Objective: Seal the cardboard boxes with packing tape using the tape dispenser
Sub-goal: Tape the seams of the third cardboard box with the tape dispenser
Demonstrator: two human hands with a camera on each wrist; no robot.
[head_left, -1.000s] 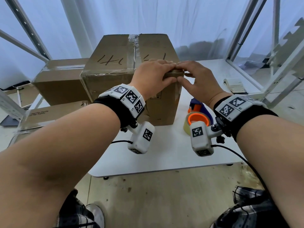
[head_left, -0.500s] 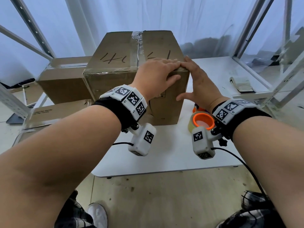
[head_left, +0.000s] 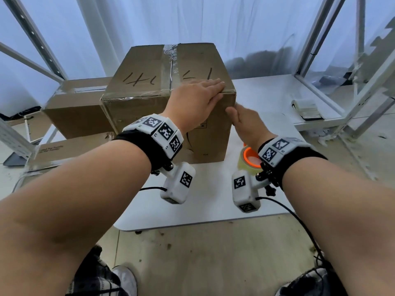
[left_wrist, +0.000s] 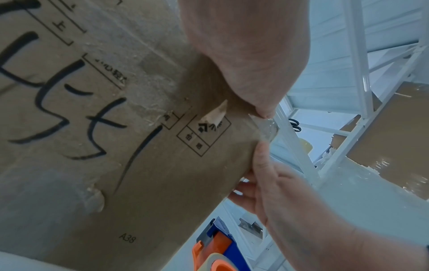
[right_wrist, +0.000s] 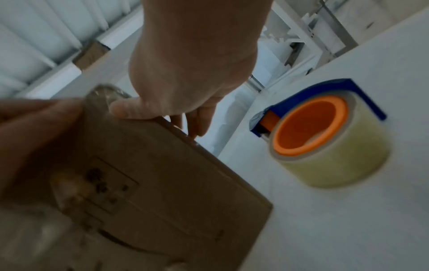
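A tall cardboard box [head_left: 149,107] with black marker writing and a clear tape strip [head_left: 170,65] along its top seam stands on the white table [head_left: 209,206]. My left hand [head_left: 198,99] lies flat on the top at the near right corner, fingers straight. My right hand [head_left: 243,122] presses with straight fingers on the box's right side, just below that corner, its thumb on the vertical edge [right_wrist: 125,110]. A crumpled bit of clear tape [left_wrist: 264,128] sticks at the corner. The blue and orange tape dispenser [right_wrist: 325,139] lies on the table right of the box, held by neither hand.
Two more taped cardboard boxes [head_left: 74,105] sit to the left, one lying low [head_left: 64,148]. A small stack of papers [head_left: 307,107] rests on a white shelf at the right. White metal frame posts [head_left: 316,39] stand on both sides.
My right hand has slid from the top front edge down onto the box's right side. The left hand stays on the top corner.
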